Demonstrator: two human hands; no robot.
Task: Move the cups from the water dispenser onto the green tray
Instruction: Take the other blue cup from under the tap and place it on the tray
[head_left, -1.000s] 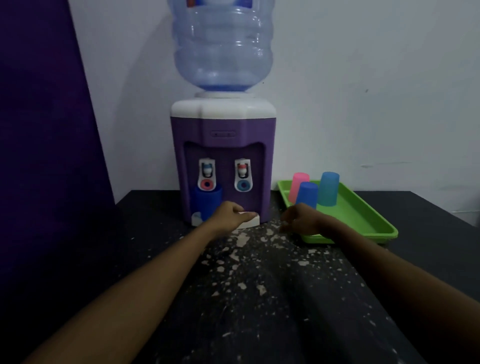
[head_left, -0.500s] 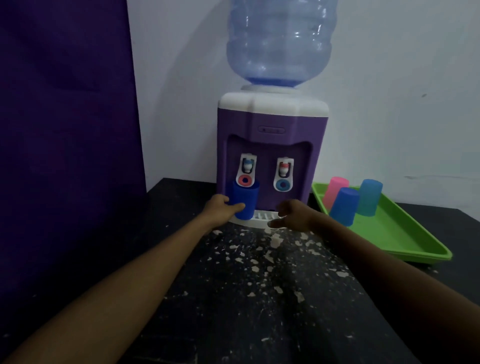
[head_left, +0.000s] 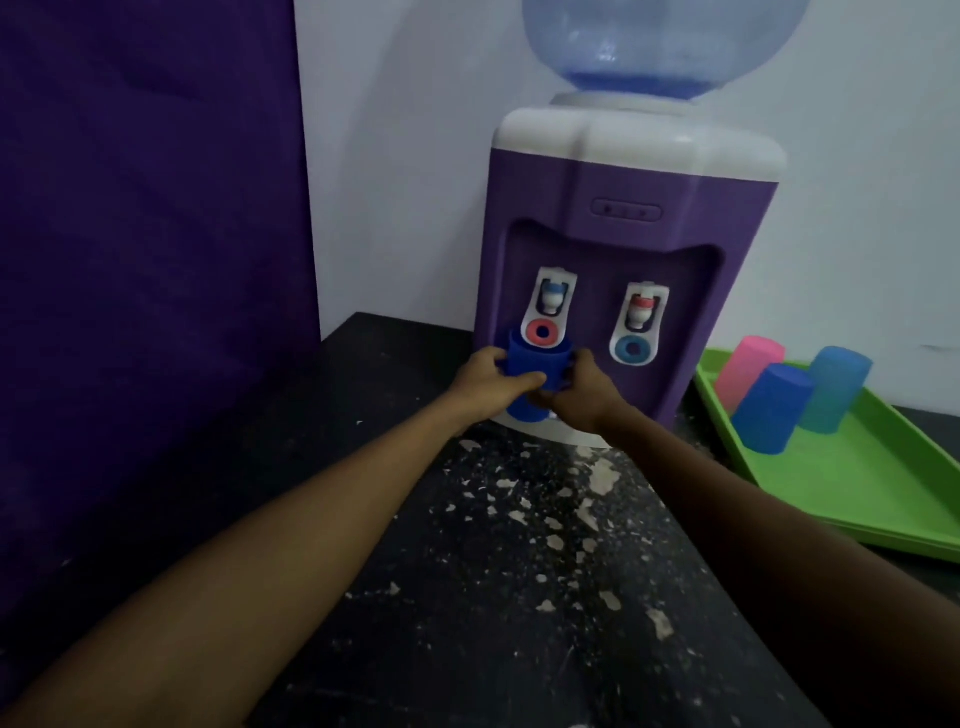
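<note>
A dark blue cup (head_left: 530, 364) stands under the left tap of the purple and white water dispenser (head_left: 623, 249). My left hand (head_left: 485, 382) wraps its left side and my right hand (head_left: 582, 392) holds its right side. The cup's lower end shows below my fingers, over the dispenser's white drip tray. At the right lies the green tray (head_left: 857, 488), carrying three upside-down cups: pink (head_left: 750, 371), dark blue (head_left: 769, 408) and teal (head_left: 831, 387).
The dispenser stands on a black table (head_left: 493, 571) flecked with white chips. A purple panel (head_left: 145, 260) rises along the left. A white wall is behind. The big water bottle (head_left: 660, 47) sits on top of the dispenser.
My right hand has moved left from near the drip tray onto the blue cup, joining my left hand. The view has shifted closer and to the left.
</note>
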